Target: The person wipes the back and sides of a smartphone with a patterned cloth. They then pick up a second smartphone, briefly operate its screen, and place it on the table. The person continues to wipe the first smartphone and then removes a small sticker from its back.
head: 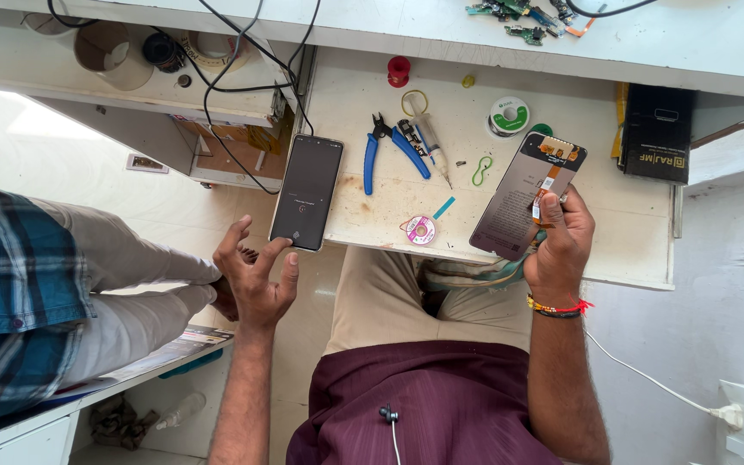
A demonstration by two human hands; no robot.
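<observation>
My right hand (561,245) grips a bare phone screen panel (518,202) by its near edge, back side up, with an orange flex cable (548,191) showing; the panel lies slanted over the white bench (622,224). My left hand (256,275) hovers open below the bench's front-left corner, fingers spread. Its thumb and fingertips are close to the near end of a dark smartphone (306,191) with a dim lit screen, which overhangs the bench edge. Whether a fingertip touches the phone is unclear.
Blue-handled pliers (389,146), a syringe-like tool (432,146), a pink wick spool (421,230), a solder reel (508,116) and a black box (656,133) lie on the bench. Another person in a checked shirt (10,293) sits at left. Cables hang at the back.
</observation>
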